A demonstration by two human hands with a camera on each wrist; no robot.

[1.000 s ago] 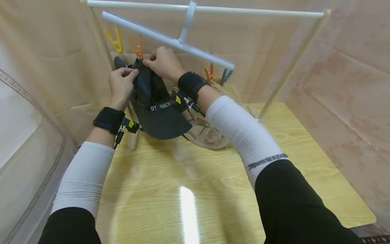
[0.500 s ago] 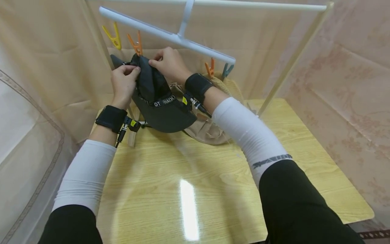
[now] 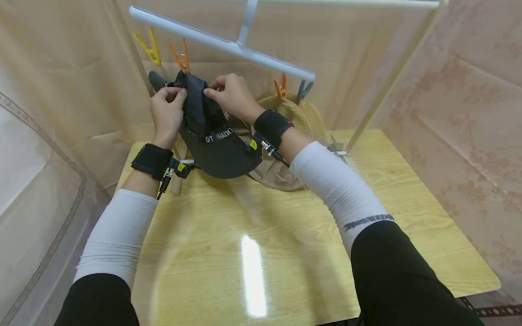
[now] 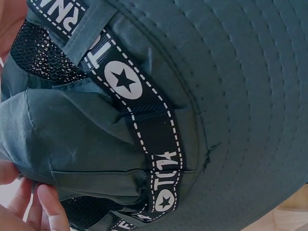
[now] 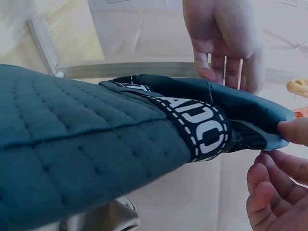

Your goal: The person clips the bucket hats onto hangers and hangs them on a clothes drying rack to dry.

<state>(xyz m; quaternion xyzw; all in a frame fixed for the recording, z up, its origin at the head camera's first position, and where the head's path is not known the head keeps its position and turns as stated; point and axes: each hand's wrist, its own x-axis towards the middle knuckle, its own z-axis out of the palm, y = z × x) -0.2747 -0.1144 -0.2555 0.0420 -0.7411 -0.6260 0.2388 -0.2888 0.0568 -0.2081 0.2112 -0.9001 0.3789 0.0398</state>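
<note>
A dark grey-green bucket hat (image 3: 222,156) with a black lettered band hangs by its crown from an orange clothespin (image 3: 181,58) under the left part of a pale hanger (image 3: 222,43). My left hand (image 3: 167,113) pinches the crown's left side just below the clothespin. On the other side, my right hand (image 3: 234,96) pinches the crown fabric between thumb and fingers, as the right wrist view also shows. The left wrist view shows the wide stitched brim (image 4: 245,96) and the band (image 4: 151,127) with white stars. A tan hat (image 3: 281,174) hangs behind my right wrist.
Another orange clothespin (image 3: 280,87) and a blue-grey clothespin (image 3: 303,91) hold a straw-coloured knitted piece at the right. A yellow clothespin (image 3: 149,47) hangs at the far left. The rack's post (image 3: 395,74) stands on the wooden table (image 3: 293,262).
My right hand has slid a little right and down along the crown, away from the clothespin. My left hand keeps its pinch. The head view has tilted slightly downward.
</note>
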